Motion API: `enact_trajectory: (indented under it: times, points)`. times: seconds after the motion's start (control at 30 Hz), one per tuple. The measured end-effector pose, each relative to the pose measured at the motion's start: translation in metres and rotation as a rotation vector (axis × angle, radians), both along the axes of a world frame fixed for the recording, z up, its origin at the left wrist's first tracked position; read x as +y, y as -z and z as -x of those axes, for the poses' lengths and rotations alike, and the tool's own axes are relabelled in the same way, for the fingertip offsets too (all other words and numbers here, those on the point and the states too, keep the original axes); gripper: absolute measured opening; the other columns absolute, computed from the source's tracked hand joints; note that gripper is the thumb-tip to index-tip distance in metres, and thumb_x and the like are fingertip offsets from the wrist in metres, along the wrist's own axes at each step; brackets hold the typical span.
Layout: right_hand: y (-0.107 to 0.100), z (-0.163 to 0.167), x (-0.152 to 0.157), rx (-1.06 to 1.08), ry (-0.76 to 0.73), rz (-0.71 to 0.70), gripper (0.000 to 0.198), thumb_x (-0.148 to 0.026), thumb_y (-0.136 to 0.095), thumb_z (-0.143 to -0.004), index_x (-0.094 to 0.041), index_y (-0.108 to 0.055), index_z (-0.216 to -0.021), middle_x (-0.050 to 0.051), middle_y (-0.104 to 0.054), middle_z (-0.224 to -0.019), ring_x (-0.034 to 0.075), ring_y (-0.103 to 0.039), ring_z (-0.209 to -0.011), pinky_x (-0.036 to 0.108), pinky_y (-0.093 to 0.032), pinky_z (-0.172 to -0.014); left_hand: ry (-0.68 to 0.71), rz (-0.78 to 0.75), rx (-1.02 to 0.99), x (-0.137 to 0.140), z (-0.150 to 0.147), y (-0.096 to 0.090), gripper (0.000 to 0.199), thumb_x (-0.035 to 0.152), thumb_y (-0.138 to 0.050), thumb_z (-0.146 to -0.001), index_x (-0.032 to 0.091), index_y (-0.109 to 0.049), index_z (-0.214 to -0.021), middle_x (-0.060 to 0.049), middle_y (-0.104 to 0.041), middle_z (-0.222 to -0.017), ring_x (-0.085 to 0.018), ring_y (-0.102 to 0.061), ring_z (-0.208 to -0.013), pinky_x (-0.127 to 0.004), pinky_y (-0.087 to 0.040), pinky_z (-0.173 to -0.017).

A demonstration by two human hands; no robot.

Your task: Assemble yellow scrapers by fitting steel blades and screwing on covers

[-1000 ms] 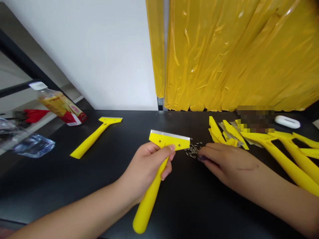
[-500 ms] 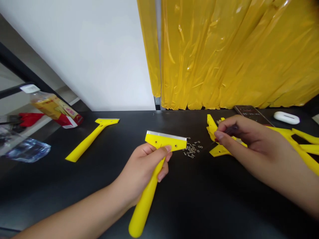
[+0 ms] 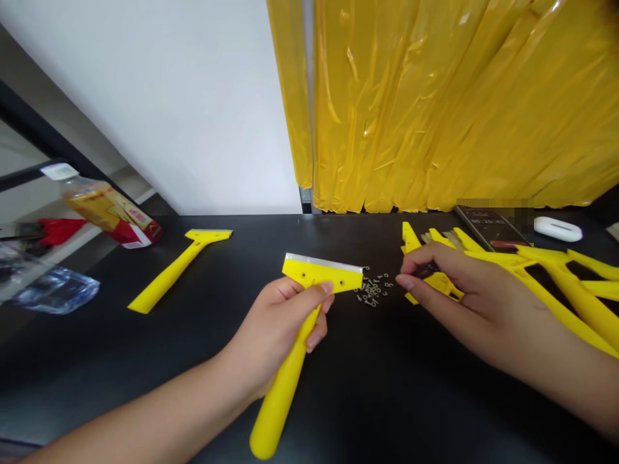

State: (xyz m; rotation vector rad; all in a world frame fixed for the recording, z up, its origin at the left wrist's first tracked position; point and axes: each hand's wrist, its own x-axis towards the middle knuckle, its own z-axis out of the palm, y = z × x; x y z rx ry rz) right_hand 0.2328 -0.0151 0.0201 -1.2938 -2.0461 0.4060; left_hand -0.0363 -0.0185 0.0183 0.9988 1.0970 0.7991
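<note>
My left hand [image 3: 283, 328] is closed round the neck of a yellow scraper [image 3: 285, 399], thumb lying just below the head. A silvery blade runs along the scraper's top edge, and two small holes show in its face. Right of that head lies a small heap of screws and nuts [image 3: 372, 291] on the black table. My right hand [image 3: 449, 290] is closed in a pinch beside the heap. A slim dark tool [image 3: 427, 270] shows between its fingers, mostly hidden by them. Behind this hand are several yellow scraper parts [image 3: 546, 283].
Another yellow scraper [image 3: 169, 270] lies to the left. A drink bottle [image 3: 109, 209] and a clear plastic bag [image 3: 58, 290] are at the far left. At the back right are a phone [image 3: 493, 225] and a white earbud case [image 3: 558, 229]. Yellow plastic sheeting [image 3: 435, 103] hangs behind.
My right hand has moved left and slightly down, closer to the screws and nuts, uncovering more of the yellow parts. My left hand and its scraper have stayed put.
</note>
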Motion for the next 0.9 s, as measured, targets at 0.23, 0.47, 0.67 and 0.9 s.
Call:
enact_trajectory:
  times: [0.23, 0.47, 0.67, 0.9]
  points:
    - [-0.0020, -0.0009, -0.0031, 0.009, -0.013, 0.002, 0.015, -0.043, -0.062, -0.108, -0.029, -0.068, -0.105, 0.001, -0.074, -0.096, 0.019, -0.070, -0.084, 0.031, -0.052, -0.072, 0.010, -0.008, 0.009, 0.0005, -0.0007, -0.0009, 0.036, 0.045, -0.067, -0.100, 0.021, -0.061, -0.074, 0.002, -0.052, -0.046, -0.013, -0.041, -0.049, -0.029, -0.034, -0.061]
    - [-0.0032, -0.0013, -0.0027, -0.017, -0.014, -0.018, 0.014, -0.042, -0.062, -0.108, -0.030, -0.067, -0.105, -0.001, -0.074, -0.096, 0.016, -0.069, -0.081, 0.030, -0.051, -0.069, 0.015, -0.009, 0.001, 0.0000, -0.0006, -0.0009, 0.036, 0.045, -0.066, -0.101, 0.021, -0.062, -0.074, 0.002, -0.053, -0.047, -0.013, -0.042, -0.050, -0.028, -0.035, -0.062]
    - [-0.0095, -0.0024, -0.0047, -0.046, -0.011, -0.044, 0.017, -0.043, -0.059, -0.108, -0.029, -0.066, -0.104, -0.001, -0.073, -0.093, 0.018, -0.071, -0.080, 0.032, -0.051, -0.068, 0.023, -0.007, -0.002, -0.0011, 0.0006, 0.0000, 0.036, 0.044, -0.066, -0.102, 0.021, -0.062, -0.075, 0.002, -0.053, -0.047, -0.012, -0.042, -0.050, -0.028, -0.036, -0.062]
    - [-0.0060, -0.0061, -0.0046, -0.077, -0.032, -0.066, 0.015, -0.041, -0.057, -0.110, -0.028, -0.064, -0.107, -0.001, -0.072, -0.093, 0.018, -0.070, -0.079, 0.033, -0.050, -0.068, 0.028, -0.006, -0.017, 0.0005, 0.0008, 0.0022, 0.036, 0.045, -0.067, -0.102, 0.021, -0.061, -0.076, 0.002, -0.053, -0.047, -0.012, -0.042, -0.049, -0.027, -0.036, -0.060]
